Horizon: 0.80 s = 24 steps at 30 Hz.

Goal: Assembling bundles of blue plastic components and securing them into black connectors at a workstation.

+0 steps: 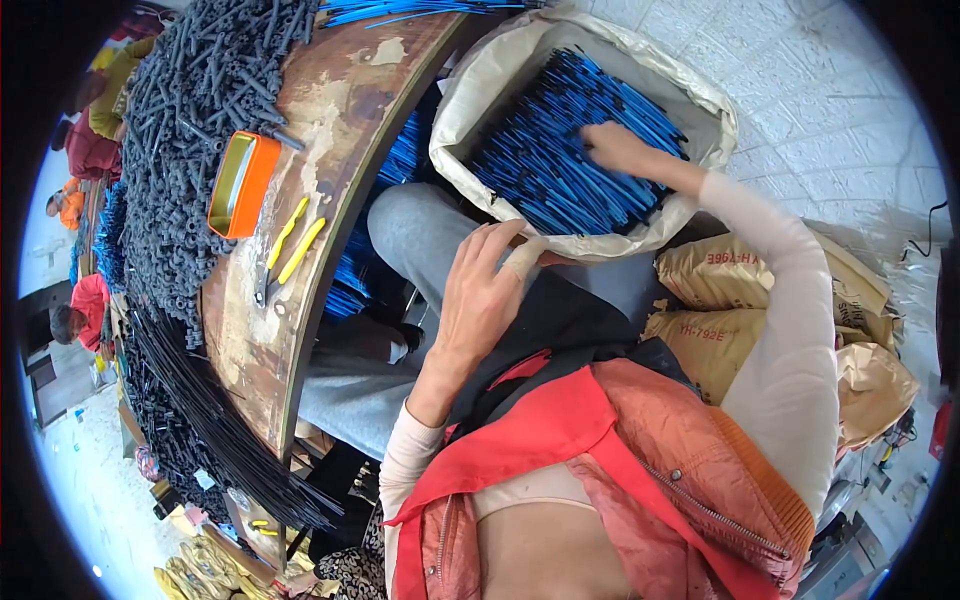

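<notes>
Rods, blue and thin, fill the sack nearly to its rim, so by the look of it most remain to be taken out. The right hand lies on top of them, fingers spread, gripping none that I can see. The left hand rests open on the lap, just touching the sack's near edge.

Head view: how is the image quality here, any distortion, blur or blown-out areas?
Head view: strong fisheye, so the wooden table edge bows and black corners frame the picture; the right hand over the blue sticks in the sack is slightly smeared, while the left hand is sharp; daylight is even with soft shadows, and the floor at the lower left rim looks washed out.
</notes>
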Tool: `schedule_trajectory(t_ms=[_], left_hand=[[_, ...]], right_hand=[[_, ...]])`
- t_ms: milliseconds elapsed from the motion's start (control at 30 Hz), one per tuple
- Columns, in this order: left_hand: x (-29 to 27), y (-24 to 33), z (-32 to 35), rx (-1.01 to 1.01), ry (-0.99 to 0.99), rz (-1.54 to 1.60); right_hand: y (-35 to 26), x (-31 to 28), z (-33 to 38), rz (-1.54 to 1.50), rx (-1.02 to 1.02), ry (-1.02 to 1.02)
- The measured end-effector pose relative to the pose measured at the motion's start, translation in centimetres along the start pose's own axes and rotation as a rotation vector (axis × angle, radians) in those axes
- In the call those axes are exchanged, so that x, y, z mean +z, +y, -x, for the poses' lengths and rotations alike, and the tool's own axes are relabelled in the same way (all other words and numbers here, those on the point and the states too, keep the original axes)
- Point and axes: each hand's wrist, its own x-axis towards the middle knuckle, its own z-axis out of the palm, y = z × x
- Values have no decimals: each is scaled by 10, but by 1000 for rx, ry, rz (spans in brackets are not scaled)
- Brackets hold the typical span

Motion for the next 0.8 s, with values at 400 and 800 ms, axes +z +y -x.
schedule_trajectory(t_ms=[400, 800], left_hand=[[-31, -25, -42, -618, 323, 850], [-51, 0, -70, -573, 524, 1063]], right_hand=[[-87, -180, 91, -611, -250, 202], [-167, -130, 85, -927, -677, 23]])
